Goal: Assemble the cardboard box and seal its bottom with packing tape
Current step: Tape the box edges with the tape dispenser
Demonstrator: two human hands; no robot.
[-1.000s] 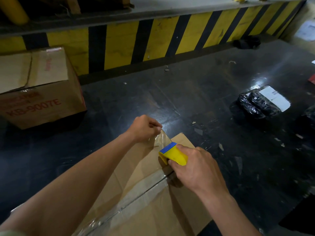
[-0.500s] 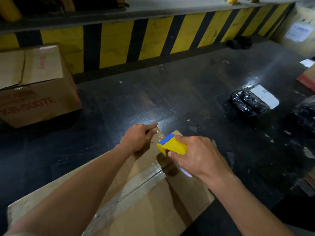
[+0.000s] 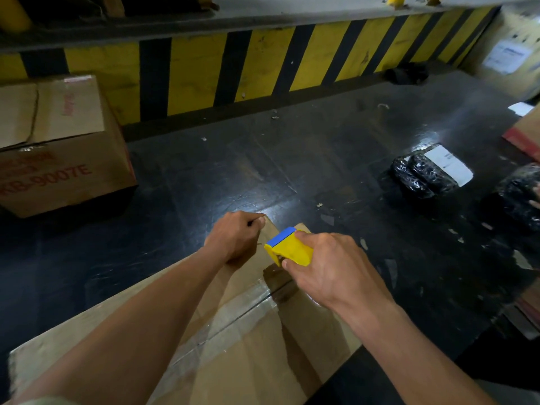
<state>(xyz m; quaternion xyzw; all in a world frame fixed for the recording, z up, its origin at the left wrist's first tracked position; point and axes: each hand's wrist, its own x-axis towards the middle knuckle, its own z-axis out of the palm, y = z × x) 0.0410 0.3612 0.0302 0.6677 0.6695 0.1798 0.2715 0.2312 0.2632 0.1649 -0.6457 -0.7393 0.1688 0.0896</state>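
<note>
A brown cardboard box (image 3: 263, 361) lies in front of me on the dark floor, flaps closed. A strip of clear packing tape (image 3: 233, 317) runs along its centre seam toward the far edge. My right hand (image 3: 330, 270) grips a yellow tape dispenser with a blue end (image 3: 287, 247), held just above the seam near the far edge. My left hand (image 3: 233, 236) is closed at the far edge of the box, fingers pressing down there on the tape end, which I cannot see clearly.
A closed brown carton with red print (image 3: 58, 147) stands at the left. Black wrapped parcels (image 3: 423, 173) lie at the right, another (image 3: 520, 197) at the right border. A yellow-and-black striped kerb (image 3: 263, 62) crosses the back. A red-edged carton (image 3: 526, 133) shows at far right.
My left hand has brought the raised tape end down onto the far edge of the box. The dispenser has stayed close above the seam. The view shifted right.
</note>
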